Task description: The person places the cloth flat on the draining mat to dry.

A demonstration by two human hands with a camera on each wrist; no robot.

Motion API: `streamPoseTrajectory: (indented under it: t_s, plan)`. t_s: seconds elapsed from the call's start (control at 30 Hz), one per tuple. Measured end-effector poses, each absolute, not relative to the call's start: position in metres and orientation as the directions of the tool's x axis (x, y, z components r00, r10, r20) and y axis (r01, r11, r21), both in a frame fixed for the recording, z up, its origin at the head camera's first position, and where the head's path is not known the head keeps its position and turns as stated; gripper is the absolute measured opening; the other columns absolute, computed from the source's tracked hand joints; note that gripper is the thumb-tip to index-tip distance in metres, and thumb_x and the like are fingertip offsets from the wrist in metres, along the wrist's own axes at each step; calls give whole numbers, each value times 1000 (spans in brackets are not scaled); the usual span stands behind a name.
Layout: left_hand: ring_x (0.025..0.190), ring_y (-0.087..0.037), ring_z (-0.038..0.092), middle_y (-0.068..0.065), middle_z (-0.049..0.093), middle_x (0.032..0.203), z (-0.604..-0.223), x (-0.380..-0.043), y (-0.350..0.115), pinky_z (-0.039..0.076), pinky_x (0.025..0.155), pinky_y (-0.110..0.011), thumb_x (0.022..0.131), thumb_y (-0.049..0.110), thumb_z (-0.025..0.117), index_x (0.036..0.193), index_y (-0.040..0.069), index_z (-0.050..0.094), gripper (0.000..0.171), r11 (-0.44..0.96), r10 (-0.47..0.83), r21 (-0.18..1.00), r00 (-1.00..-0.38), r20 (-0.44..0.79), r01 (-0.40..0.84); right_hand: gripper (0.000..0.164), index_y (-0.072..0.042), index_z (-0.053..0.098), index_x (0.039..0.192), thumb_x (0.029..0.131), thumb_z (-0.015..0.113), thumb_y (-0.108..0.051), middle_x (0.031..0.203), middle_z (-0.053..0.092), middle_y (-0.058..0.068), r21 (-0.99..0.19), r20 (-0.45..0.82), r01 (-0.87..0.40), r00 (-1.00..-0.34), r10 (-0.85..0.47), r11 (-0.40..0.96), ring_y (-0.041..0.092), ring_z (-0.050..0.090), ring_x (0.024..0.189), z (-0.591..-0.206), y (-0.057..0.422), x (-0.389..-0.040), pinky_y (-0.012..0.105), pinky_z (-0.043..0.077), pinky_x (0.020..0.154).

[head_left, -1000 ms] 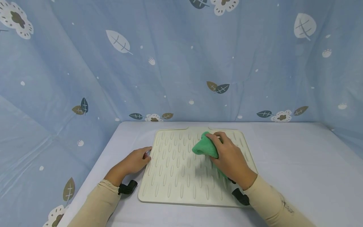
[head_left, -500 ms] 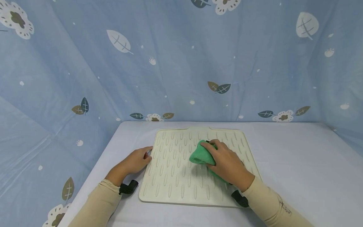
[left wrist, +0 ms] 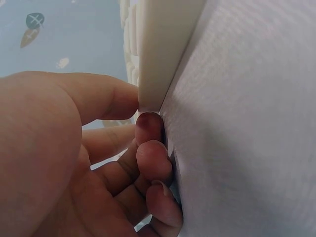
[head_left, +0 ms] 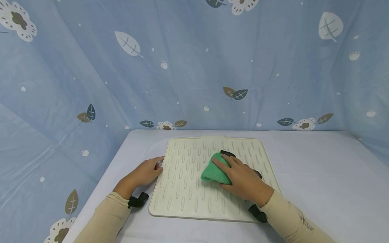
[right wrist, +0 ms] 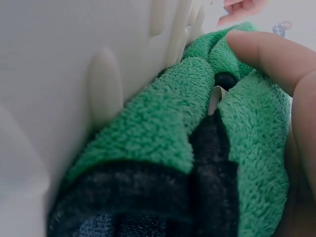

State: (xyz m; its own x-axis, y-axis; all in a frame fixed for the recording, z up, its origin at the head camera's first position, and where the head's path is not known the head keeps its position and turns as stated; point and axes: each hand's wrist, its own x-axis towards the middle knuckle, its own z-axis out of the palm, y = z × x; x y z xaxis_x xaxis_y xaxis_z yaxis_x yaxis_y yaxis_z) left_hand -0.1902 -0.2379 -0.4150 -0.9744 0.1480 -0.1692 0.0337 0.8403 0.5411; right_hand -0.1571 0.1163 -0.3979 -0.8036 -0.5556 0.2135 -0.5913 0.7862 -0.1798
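Observation:
A cream dish drying mat [head_left: 179, 189] with raised oblong ridges lies flat on the table. My left hand [head_left: 146, 172] holds its left edge; in the left wrist view the thumb [left wrist: 111, 101] meets the mat's rim [left wrist: 165, 44] and the curled fingers sit low beside it against the tabletop. My right hand [head_left: 243, 179] grips a folded green cloth [head_left: 215, 170] over the middle-right of the mat. Seen from the right wrist, the fluffy cloth [right wrist: 153, 118] has dark edging and lies against the ridges, with the thumb [right wrist: 271, 52] on it. The right palm is mostly hidden.
A white cloth covers the table [head_left: 319, 175]. Behind and to the left hangs a blue curtain [head_left: 188, 77] with leaf and flower prints. Black wrist devices [head_left: 138, 200] are strapped at both sleeves.
My right hand has brought the green cloth nearer to me and slightly left over the mat, lowering it towards the surface. The left hand stays at the mat's edge.

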Motion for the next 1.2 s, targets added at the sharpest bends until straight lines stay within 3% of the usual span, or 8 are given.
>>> streamPoseTrajectory:
  t_s: [0.37, 0.7, 0.97, 1.07, 1.2]
  plan:
    - [71, -16, 51, -5, 55, 84, -415, -191, -237, 44, 64, -30, 100, 14, 57, 151, 2, 42, 54, 844, 142, 535, -976, -162, 34, 86, -21, 36, 156, 85, 78, -44, 156, 38, 21, -183, 214, -615, -787, -579, 767, 46, 47, 136, -395, 119, -154, 61, 51, 93]
    - [71, -16, 52, -5, 54, 83, -416, -190, -237, 43, 64, -30, 100, 13, 56, 151, 3, 42, 53, 848, 142, 529, -976, -164, 34, 80, -22, 35, 157, 92, 62, -59, 154, 42, 19, -190, 264, -597, -795, -545, 779, 42, 50, 134, -380, 138, -146, 62, 48, 96]
    - [72, -16, 51, -5, 55, 84, -416, -190, -238, 43, 65, -30, 100, 13, 56, 151, 2, 42, 53, 845, 146, 533, -975, -166, 36, 53, -17, 45, 151, 102, 56, -34, 151, 46, 17, -213, 291, -555, -822, -490, 804, 41, 51, 133, -369, 158, -142, 62, 44, 100]
    - [72, -16, 52, -5, 55, 84, -417, -191, -238, 43, 65, -30, 100, 13, 56, 151, 2, 42, 53, 846, 144, 532, -976, -164, 35, 44, -12, 55, 142, 101, 59, -26, 139, 58, 14, -221, 324, -546, -823, -467, 808, 38, 58, 124, -368, 166, -144, 60, 47, 96]
    - [72, -15, 52, -5, 55, 85, -417, -191, -238, 44, 65, -30, 100, 13, 56, 151, 3, 42, 53, 842, 142, 538, -976, -165, 31, 24, -8, 69, 119, 97, 63, -16, 112, 71, 7, -249, 388, -538, -817, -426, 806, 28, 69, 100, -369, 175, -149, 54, 52, 87]
